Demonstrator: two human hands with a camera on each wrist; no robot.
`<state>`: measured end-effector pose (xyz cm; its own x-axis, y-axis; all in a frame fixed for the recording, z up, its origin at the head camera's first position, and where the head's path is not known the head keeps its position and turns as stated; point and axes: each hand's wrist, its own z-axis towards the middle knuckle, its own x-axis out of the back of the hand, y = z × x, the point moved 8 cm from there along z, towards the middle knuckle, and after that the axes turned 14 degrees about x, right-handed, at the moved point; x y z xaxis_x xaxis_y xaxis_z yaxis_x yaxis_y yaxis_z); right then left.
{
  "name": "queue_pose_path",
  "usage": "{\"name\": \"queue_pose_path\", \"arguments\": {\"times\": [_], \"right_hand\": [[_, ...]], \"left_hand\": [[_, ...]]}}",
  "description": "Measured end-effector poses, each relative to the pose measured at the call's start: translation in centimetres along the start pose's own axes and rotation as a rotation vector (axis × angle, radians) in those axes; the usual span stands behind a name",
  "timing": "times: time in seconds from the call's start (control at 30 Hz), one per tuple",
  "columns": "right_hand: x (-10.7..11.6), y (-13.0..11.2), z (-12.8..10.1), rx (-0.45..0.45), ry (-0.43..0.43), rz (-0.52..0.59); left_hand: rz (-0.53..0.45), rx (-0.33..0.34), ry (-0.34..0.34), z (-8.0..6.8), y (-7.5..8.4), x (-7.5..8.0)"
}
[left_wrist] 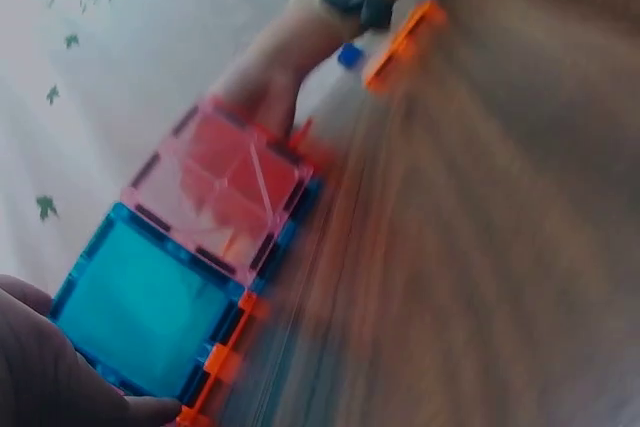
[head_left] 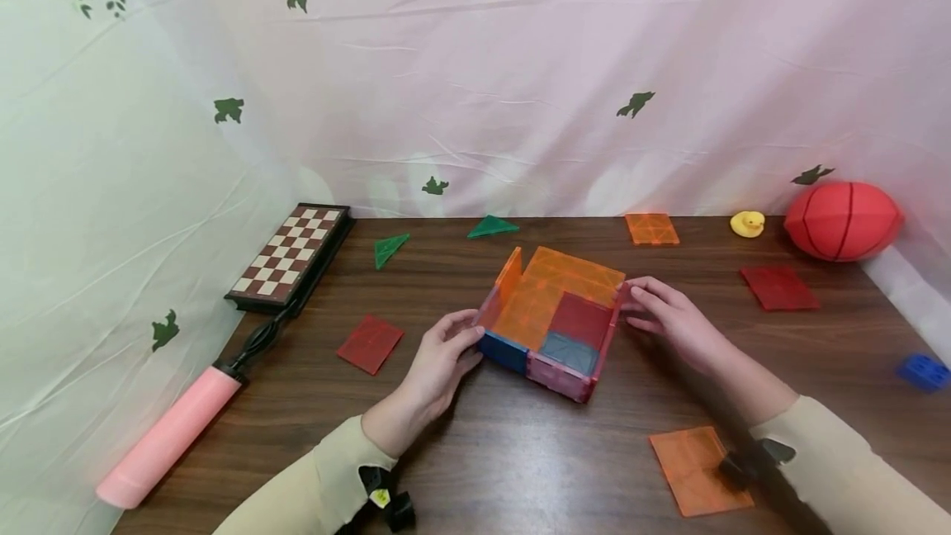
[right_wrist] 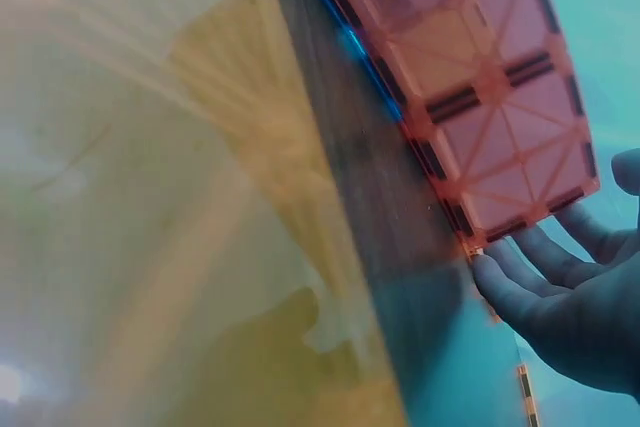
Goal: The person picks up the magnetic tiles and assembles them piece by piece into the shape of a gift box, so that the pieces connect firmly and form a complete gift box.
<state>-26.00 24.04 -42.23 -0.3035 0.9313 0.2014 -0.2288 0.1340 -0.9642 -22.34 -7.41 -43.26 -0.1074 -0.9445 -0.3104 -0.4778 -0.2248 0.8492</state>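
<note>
A shallow open box of magnetic tiles sits between my hands, with an orange, red and grey-blue floor. Its near wall joins a blue tile and a pink tile. At the left stand an upright orange tile and a pinkish one. My left hand grips the near left corner by the blue tile. Thumb and fingers of my right hand hold the far end of the right wall, whose red tiles fill the right wrist view's upper right. Whether the box is lifted, I cannot tell.
Loose tiles lie around: red, green, green, orange, red and orange. A chessboard and pink pump lie left; a duck, red ball and blue block right.
</note>
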Motion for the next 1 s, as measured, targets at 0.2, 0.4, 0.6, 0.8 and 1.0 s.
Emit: {"name": "queue_pose_path", "arguments": {"times": [0.2,0.4,0.6,0.8,1.0], "right_hand": [[-0.6,-0.7,-2.4,0.006,-0.032,0.046],[-1.4,-1.3,-3.8,-0.017,-0.098,0.008],[-0.1,-1.7,-2.3,0.012,-0.067,-0.062],[1.9,-0.3,0.8,-0.041,0.036,-0.049],[2.2,1.4,2.2,-0.133,0.010,-0.029]], "left_hand": [[-0.031,-0.037,0.054,2.2,1.2,1.3],[-0.008,-0.043,0.086,4.0,2.4,1.8],[0.000,-0.021,0.096,2.8,2.0,1.3],[-0.003,0.017,0.026,-0.3,0.1,0.4],[0.038,0.073,-0.115,-2.8,-1.6,-1.8]]}}
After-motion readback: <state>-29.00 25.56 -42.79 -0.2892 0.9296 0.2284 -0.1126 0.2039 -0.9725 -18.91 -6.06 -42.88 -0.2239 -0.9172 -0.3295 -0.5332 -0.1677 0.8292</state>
